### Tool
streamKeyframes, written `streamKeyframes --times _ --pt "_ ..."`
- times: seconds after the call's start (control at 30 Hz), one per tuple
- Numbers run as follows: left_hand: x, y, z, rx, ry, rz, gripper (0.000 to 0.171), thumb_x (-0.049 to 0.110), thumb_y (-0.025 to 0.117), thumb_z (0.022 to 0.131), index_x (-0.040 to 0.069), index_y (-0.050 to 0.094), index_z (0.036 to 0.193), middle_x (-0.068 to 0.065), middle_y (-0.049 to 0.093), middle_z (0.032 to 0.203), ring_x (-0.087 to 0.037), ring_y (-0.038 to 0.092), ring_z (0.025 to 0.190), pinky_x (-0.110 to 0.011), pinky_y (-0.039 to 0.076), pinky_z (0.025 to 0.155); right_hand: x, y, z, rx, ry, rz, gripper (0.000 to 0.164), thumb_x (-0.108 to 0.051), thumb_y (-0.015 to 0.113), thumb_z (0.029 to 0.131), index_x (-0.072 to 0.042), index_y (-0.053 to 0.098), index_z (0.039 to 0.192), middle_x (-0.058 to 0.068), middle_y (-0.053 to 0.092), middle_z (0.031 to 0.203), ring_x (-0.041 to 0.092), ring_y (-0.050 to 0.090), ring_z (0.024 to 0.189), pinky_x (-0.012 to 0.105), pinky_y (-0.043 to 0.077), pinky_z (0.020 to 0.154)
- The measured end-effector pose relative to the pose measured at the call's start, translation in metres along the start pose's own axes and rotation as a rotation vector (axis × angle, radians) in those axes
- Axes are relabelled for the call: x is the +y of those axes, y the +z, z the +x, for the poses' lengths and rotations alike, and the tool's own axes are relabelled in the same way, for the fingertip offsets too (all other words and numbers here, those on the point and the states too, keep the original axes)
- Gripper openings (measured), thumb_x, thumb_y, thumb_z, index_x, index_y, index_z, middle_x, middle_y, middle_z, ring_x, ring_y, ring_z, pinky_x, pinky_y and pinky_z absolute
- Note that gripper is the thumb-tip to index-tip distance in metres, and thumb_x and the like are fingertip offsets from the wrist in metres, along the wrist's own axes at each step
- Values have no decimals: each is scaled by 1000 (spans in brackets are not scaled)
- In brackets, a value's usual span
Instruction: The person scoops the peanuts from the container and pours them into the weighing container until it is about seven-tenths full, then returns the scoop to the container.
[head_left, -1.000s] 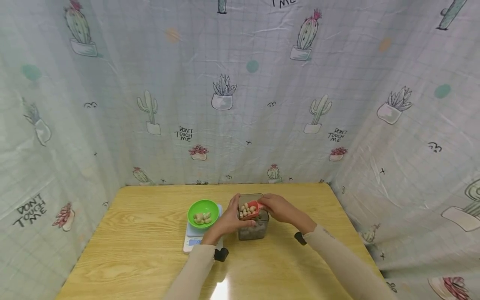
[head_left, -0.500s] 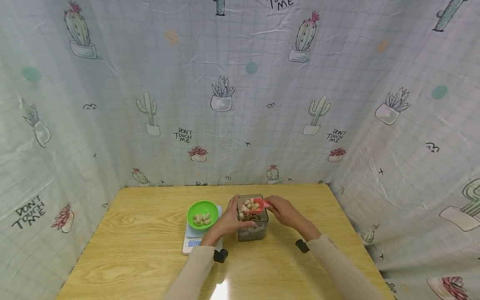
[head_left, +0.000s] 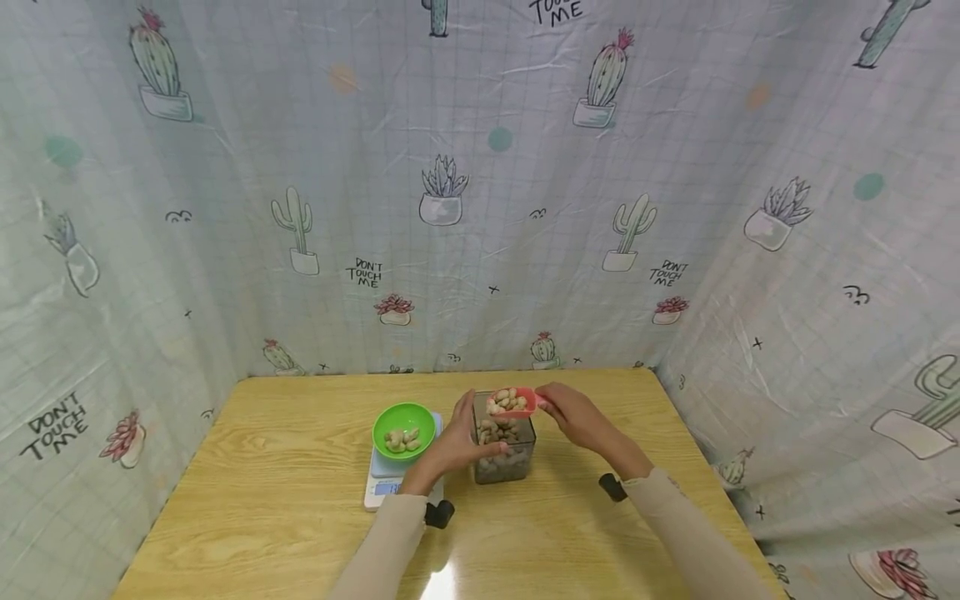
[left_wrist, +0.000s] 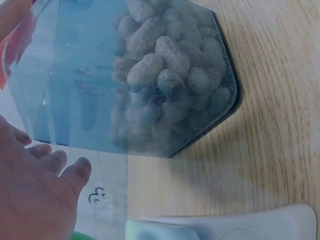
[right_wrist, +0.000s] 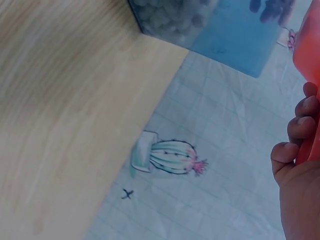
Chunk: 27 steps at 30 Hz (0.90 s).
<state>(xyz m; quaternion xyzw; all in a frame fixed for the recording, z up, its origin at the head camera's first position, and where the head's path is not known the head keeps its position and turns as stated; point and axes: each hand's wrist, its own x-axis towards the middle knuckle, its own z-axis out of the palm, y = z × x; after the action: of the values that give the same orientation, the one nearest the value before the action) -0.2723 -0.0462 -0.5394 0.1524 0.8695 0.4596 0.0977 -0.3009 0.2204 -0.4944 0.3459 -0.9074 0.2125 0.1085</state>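
In the head view my right hand (head_left: 573, 414) grips the handle of a red scoop (head_left: 531, 402) filled with peanuts in their shells (head_left: 507, 402). The scoop is level above the back of a clear grey plastic container (head_left: 504, 468). More peanuts (left_wrist: 170, 60) lie in the container's lower part. My left hand (head_left: 452, 446) holds the container, fingers along its left side and thumb across the front. In the right wrist view, the fingers (right_wrist: 301, 128) of my right hand curl round the red handle.
Left of the container, a green bowl (head_left: 424, 421) with several peanuts stands on a white kitchen scale (head_left: 372, 497) with a lit display. The wooden table (head_left: 300, 450) ends at a cactus-print curtain (head_left: 495, 250) behind and at the sides.
The scoop has risen from inside the container to above its back rim, loaded with peanuts, as my right hand drew up and right. My left hand has stayed on the container.
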Motion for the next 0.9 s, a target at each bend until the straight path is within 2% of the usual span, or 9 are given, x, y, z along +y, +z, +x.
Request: streamKeyframes --times 0.23,0.33,0.43,0.53,0.7,0.9 --pt "7 -10 -9 22 32 53 122 70 69 76 21 -5 160 -10 -3 167 -41 19 150 -60 33 112 -8 -19 7 34 -48 -40 15 -16 53 101 -9 61 112 4 65 98 16 59 85 36 48 74" --pt "12 -16 -14 34 51 71 118 65 69 80 21 -6 160 -11 -3 167 -41 19 150 -60 33 112 -10 -27 10 35 -64 -51 13 -14 54 101 -9 60 111 4 64 96 15 57 83 35 46 73" --pt "17 -24 -18 53 67 81 114 57 71 83 20 -4 160 -13 -2 167 -43 21 149 -61 34 111 -13 -33 14 29 -70 -52 14 -13 55 100 -8 61 112 6 66 98 18 60 86 37 48 74" --pt "22 -32 -22 67 63 90 115 56 73 82 24 -6 159 -10 -3 167 -42 21 149 -61 34 111 -17 -39 18 20 -62 -43 17 -12 55 100 -8 60 115 7 66 103 21 63 91 39 50 76" --pt "25 -48 -31 115 65 76 113 58 73 81 34 -6 158 -6 -1 168 -42 24 148 -63 36 108 -24 -45 28 21 -77 -58 18 -15 53 102 -10 59 117 3 64 98 16 56 85 35 47 74" --pt "19 -68 -44 141 50 62 106 54 70 86 42 -8 155 -4 -4 167 -42 21 149 -65 35 108 -35 -41 45 30 -116 -40 17 -16 51 103 -8 59 115 5 64 100 18 59 88 37 48 77"
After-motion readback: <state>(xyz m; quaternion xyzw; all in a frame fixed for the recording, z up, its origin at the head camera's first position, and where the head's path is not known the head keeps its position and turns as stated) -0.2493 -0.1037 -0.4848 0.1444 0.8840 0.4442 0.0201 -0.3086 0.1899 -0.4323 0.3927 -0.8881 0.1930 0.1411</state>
